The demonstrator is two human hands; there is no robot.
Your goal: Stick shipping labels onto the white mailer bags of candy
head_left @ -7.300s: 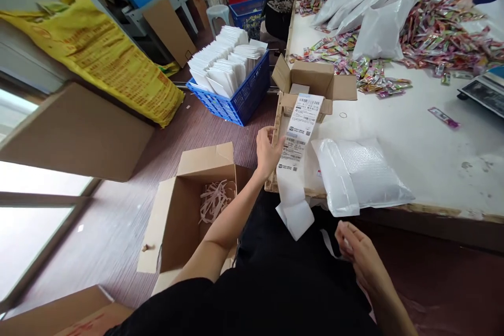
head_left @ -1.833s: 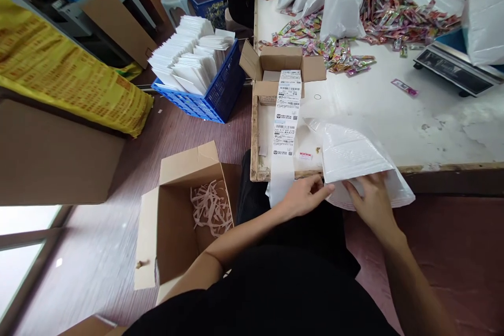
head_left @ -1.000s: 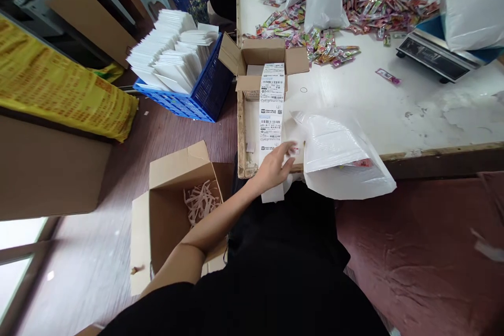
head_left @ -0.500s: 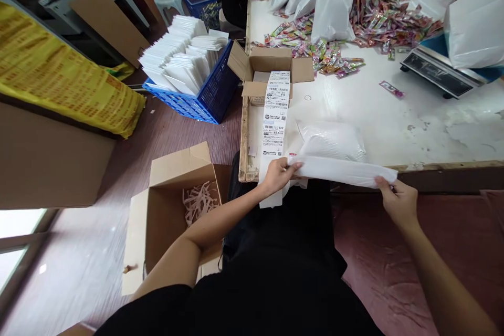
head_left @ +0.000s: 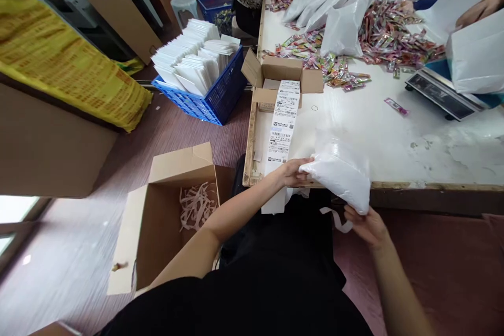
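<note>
A filled white plastic mailing bag [head_left: 340, 170] is tilted at the table's front edge, its far part on the tabletop and its near corner hanging past the edge. At its left end, my left hand [head_left: 294, 172] has its fingers closed on the bag. My right hand [head_left: 368, 226] is closed at the bag's lower right corner, palm side partly hidden. From those same fingers dangles a narrow white strip [head_left: 337, 220], curled in the air. Just left of the bag, a band of printed labels [head_left: 281, 128] runs out of a small carton [head_left: 281, 71] and over the table edge.
Below left stands an open cardboard box [head_left: 157, 241] with curled strips [head_left: 198, 205] inside. A blue crate [head_left: 224, 92] holds many white envelopes. Candy packets [head_left: 388, 31], upright white bags [head_left: 342, 29] and a scale [head_left: 441, 93] are on the table. Another person's hand [head_left: 478, 12] is at right.
The flat white flap stretched between my hands is now down against the bag. My right hand has moved left and lower, with a loose strip hanging from it. The bag is tilted over the edge.
</note>
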